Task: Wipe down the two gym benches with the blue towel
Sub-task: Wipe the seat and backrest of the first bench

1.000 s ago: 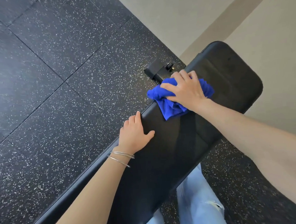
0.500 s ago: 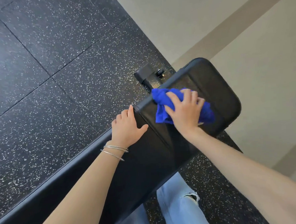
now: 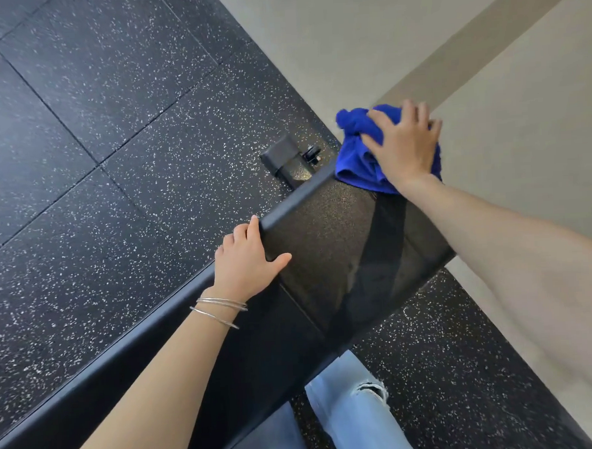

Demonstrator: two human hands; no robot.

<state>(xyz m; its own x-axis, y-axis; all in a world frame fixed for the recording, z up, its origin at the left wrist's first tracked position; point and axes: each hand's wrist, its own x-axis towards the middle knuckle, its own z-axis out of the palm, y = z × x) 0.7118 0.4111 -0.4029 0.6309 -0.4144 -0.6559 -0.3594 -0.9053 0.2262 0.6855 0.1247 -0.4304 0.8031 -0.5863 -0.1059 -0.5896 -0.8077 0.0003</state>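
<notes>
One black padded gym bench (image 3: 323, 257) runs from the lower left to the upper right. The bunched blue towel (image 3: 356, 162) lies at the bench's far end, partly past its top edge. My right hand (image 3: 403, 143) presses down on the towel with fingers spread. My left hand (image 3: 245, 264) rests on the bench's left edge near the seam between the two pads. Its thumb lies on the pad and its fingers reach over the side. Only this one bench is in view.
The bench's black metal foot (image 3: 284, 156) sticks out on the speckled black rubber floor (image 3: 113, 165) to the left. A beige wall (image 3: 506, 144) stands just beyond the bench's far end. My legs in light blue jeans (image 3: 352, 410) are close against the bench's near side.
My right hand has pushed the towel from the middle of the end pad up to its far end. The left hand has stayed on the bench's edge.
</notes>
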